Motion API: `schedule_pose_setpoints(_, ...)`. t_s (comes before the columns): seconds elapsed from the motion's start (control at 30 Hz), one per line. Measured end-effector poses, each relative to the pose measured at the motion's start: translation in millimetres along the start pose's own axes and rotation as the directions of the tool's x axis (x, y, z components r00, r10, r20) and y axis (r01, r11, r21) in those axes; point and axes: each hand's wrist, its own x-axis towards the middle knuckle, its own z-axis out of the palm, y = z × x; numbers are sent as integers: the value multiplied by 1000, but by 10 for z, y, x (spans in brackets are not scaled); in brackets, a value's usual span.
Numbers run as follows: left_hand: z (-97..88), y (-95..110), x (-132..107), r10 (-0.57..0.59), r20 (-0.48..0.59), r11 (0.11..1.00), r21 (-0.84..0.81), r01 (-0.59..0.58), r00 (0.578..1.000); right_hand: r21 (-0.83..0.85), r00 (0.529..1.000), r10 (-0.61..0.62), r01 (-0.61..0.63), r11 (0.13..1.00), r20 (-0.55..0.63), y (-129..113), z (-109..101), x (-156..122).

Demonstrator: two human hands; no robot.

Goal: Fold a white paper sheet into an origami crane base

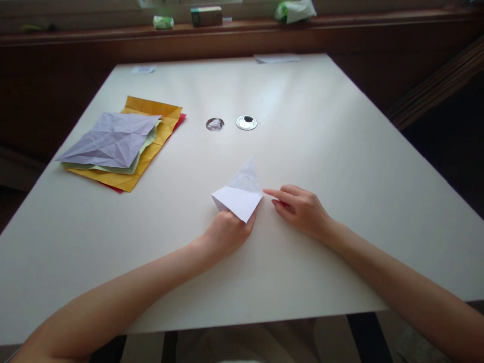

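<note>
A folded piece of white paper (239, 197) stands over the middle of the white table, its pale pointed flap rising toward the far side. My left hand (229, 231) grips it from the near side, with the fingers partly hidden behind the paper. To the right, my right hand (298, 206) has its index finger stretched toward the paper's right corner. That fingertip is at the corner's edge; whether it touches, I cannot tell. The right thumb is apart from the index finger, the other fingers are curled, and nothing shows in them.
On the left lies a stack of creased sheets: a lavender sheet (115, 138) on top, then pale green, yellow (153, 107) and red. Two round table inserts (246, 122) sit beyond the paper. White slips lie along the far edge. Small packets and a box (206, 16) rest on the ledge behind.
</note>
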Motion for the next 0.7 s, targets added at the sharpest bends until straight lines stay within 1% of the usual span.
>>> schedule_pose_setpoints(0.07,8,0,-6,-2,8,1000,3,2,1000,42,997,48,-45,998,-67,10,-2,-3)
schedule_pose_setpoints(0.1,9,-1,-6,-5,11,1000,-4,5,1000,49,996,54,-50,998,-76,15,-2,-3)
schedule_pose_setpoints(0.17,1,-6,0,-10,11,1000,-26,11,1000,35,999,22,-21,999,-32,22,2,-4)
schedule_pose_setpoints(0.27,-17,-13,19,-6,2,998,-55,6,1000,-33,998,-23,25,999,63,20,13,0)
schedule_pose_setpoints(0.4,-25,-11,31,3,-15,999,-51,-4,1000,-68,995,3,4,998,96,-4,23,8)
schedule_pose_setpoints(0.5,-19,-6,18,1,-4,998,-70,-2,1000,-33,996,32,-29,999,83,-24,20,4)
schedule_pose_setpoints(0.6,-7,-7,7,-48,-6,992,-114,47,999,16,998,35,-36,999,55,-38,20,7)
schedule_pose_setpoints(0.7,11,-14,21,-92,-87,978,-198,73,992,54,1000,-17,17,998,-6,-43,40,34)
